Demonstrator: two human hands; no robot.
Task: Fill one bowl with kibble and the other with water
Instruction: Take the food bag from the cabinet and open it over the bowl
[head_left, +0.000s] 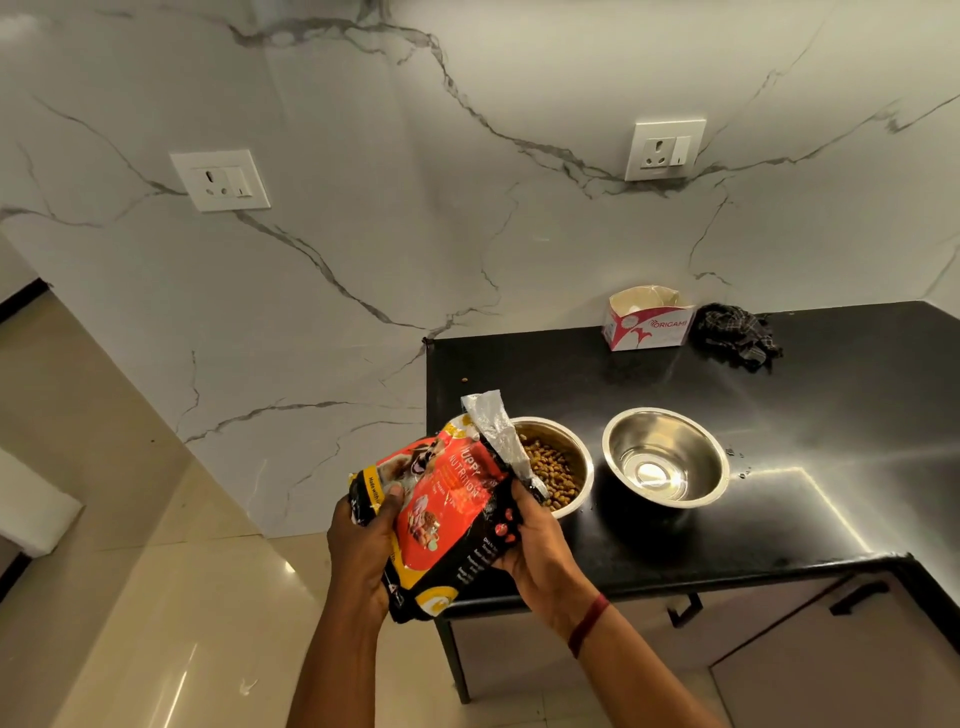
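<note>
Both hands hold a red, black and yellow plastic kibble bag (441, 514) above the left edge of the black glossy worktop (810, 415). The left hand (363, 545) is closed around the lower left side of the bag, and the right hand (535, 545) grips its right side. The open silver top of the bag points up, over the round steel bowl with brown kibble (558, 467). Just beside it, to the right, stands a second round steel bowl (667, 457) with some water at the bottom. A white cardboard box (647, 319) and a dark checked cloth (737, 332) lie near the marble wall.
</note>
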